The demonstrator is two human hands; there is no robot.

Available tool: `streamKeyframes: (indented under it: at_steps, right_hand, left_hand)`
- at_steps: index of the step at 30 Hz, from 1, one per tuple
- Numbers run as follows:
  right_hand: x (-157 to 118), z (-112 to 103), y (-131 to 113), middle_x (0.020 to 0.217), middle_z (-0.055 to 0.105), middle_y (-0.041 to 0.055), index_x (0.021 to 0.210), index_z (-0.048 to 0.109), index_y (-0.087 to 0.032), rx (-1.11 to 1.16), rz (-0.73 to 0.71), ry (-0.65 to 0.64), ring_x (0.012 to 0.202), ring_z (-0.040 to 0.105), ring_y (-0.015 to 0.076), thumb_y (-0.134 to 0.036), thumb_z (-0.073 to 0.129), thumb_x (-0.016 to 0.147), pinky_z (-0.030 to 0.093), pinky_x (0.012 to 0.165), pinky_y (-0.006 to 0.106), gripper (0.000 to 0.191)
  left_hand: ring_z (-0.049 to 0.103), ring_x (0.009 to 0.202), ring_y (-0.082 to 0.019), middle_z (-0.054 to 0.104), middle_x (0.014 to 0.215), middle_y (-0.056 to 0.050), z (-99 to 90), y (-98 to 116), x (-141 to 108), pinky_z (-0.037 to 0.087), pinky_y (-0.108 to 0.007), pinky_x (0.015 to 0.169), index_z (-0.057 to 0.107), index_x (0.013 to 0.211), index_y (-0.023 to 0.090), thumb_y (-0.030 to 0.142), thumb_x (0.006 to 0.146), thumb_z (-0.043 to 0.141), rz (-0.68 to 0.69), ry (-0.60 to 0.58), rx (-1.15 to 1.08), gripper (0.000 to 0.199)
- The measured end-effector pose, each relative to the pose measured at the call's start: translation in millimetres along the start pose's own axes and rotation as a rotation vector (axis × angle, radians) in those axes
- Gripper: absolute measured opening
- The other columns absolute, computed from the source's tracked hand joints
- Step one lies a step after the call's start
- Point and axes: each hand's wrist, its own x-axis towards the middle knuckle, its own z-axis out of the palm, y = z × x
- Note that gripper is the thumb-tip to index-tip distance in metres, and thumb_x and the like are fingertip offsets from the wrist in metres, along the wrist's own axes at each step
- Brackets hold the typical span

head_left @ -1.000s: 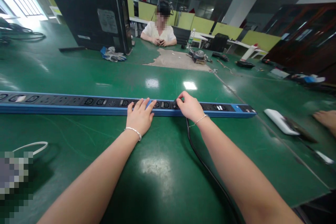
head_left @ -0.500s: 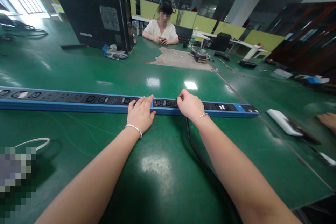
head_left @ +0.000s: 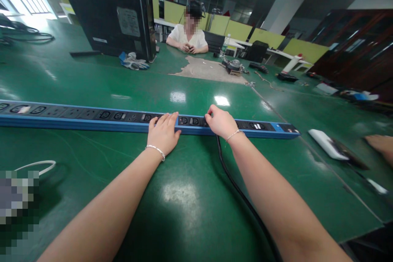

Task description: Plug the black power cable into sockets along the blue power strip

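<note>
A long blue power strip (head_left: pixel 92 123) with a black face and several sockets lies across the green table. My left hand (head_left: pixel 164 133) rests flat over its middle, fingers out, pressing on the top. To the right, my right hand (head_left: pixel 222 123) is closed at the sockets, its fingertips pinched on a plug that is mostly hidden by the hand. A black power cord (head_left: pixel 229 172) runs from beneath that hand toward me, passing alongside my right forearm. Between the hands, two sockets (head_left: pixel 189 121) are in plain sight.
On the green table (head_left: pixel 123 86) stand a black computer case (head_left: pixel 107 16) and, beside it, grey-blue gloves (head_left: pixel 133 61). A person (head_left: pixel 188 35) sits across. At right are a white device (head_left: pixel 327 144) and another person's hand (head_left: pixel 380 145). A blurred-out object is at lower left.
The view has shifted slightly, so things at the right appear a little further left. Both hands keep the same places on the power strip.
</note>
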Motion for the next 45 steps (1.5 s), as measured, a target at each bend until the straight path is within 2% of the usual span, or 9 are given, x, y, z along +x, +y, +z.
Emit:
streamKeyframes:
  at_steps: [10,24,27,30,33,36,39,41,45]
  right_hand:
    - [9.2,-1.0,-1.7,0.083,0.066,0.0078,0.093,0.057,-0.022,0.001,-0.008,-0.047,0.077,0.061,0.0222,-0.032,0.04,0.084,0.041,0.065,0.029,0.022]
    - [-2.0,13.9,-5.5,0.076,0.064,0.0069,0.099,0.054,-0.022,-0.015,0.046,-0.037,0.069,0.059,0.0206,-0.031,0.035,0.086,0.039,0.061,0.028,0.024]
    - [-0.6,16.4,-0.2,0.075,0.064,0.0053,0.096,0.055,-0.023,0.051,0.042,-0.023,0.069,0.059,0.0199,-0.035,0.036,0.086,0.037,0.06,0.027,0.024]
    - [-2.3,22.0,13.0,0.074,0.063,0.003,0.09,0.057,-0.024,0.172,0.021,0.029,0.069,0.057,0.0174,-0.043,0.029,0.089,0.036,0.06,0.025,0.034]
    - [-9.0,31.6,29.9,0.08,0.064,0.0049,0.087,0.062,-0.022,0.149,0.048,0.187,0.076,0.055,0.0171,-0.039,0.023,0.092,0.036,0.066,0.025,0.042]
    - [-17.4,43.9,43.6,0.103,0.063,0.0073,0.099,0.065,-0.022,0.081,0.019,0.335,0.096,0.05,0.0198,-0.033,0.031,0.09,0.034,0.08,0.029,0.037]
    - [-22.3,54.1,50.3,0.119,0.058,0.0047,0.113,0.061,-0.025,0.084,-0.03,0.369,0.11,0.044,0.0204,-0.031,0.035,0.089,0.028,0.092,0.034,0.035]
    - [-22.8,57.9,51.6,0.122,0.057,0.0036,0.115,0.059,-0.025,0.089,-0.038,0.364,0.113,0.042,0.0197,-0.029,0.034,0.09,0.025,0.094,0.035,0.037]
    - [-20.9,60.0,52.1,0.124,0.057,0.0016,0.117,0.058,-0.025,0.105,-0.039,0.363,0.115,0.042,0.019,-0.03,0.032,0.09,0.025,0.095,0.036,0.038]
  left_hand:
    - [0.039,0.125,-0.021,0.053,0.129,-0.009,-0.3,-0.2,0.0,0.019,-0.04,0.103,0.035,0.134,0.02,0.032,0.083,0.044,-0.001,0.001,-0.015,0.053]
    - [0.04,0.124,-0.021,0.053,0.129,-0.009,0.0,0.8,-0.3,0.02,-0.04,0.103,0.036,0.134,0.02,0.032,0.082,0.044,-0.007,0.01,-0.009,0.053]
    - [0.04,0.124,-0.022,0.053,0.128,-0.01,-0.7,1.6,-0.3,0.02,-0.041,0.104,0.036,0.133,0.02,0.032,0.083,0.042,-0.013,-0.001,-0.007,0.052]
    - [0.039,0.125,-0.022,0.053,0.128,-0.01,-4.0,6.3,0.0,0.023,-0.041,0.103,0.04,0.13,0.018,0.034,0.085,0.04,-0.043,0.028,-0.007,0.048]
    - [0.044,0.118,-0.024,0.056,0.122,-0.01,-11.1,22.2,3.5,0.032,-0.038,0.098,0.048,0.122,0.018,0.039,0.086,0.038,-0.072,0.071,-0.025,0.043]
    - [0.056,0.101,-0.021,0.062,0.107,-0.009,-18.5,51.7,15.7,0.042,-0.034,0.086,0.048,0.121,0.019,0.043,0.087,0.035,-0.05,0.01,-0.096,0.043]
    - [0.062,0.09,-0.021,0.066,0.099,-0.007,-22.0,84.9,38.0,0.046,-0.032,0.076,0.046,0.12,0.02,0.047,0.087,0.033,-0.05,-0.076,-0.125,0.044]
    - [0.063,0.086,-0.024,0.067,0.092,-0.01,-21.3,102.4,54.2,0.047,-0.035,0.072,0.051,0.11,0.018,0.049,0.085,0.034,-0.079,-0.156,-0.057,0.043]
    - [0.065,0.083,-0.026,0.067,0.086,-0.014,-13.7,121.8,71.6,0.047,-0.035,0.068,0.053,0.096,0.016,0.037,0.082,0.042,-0.095,-0.338,0.033,0.028]
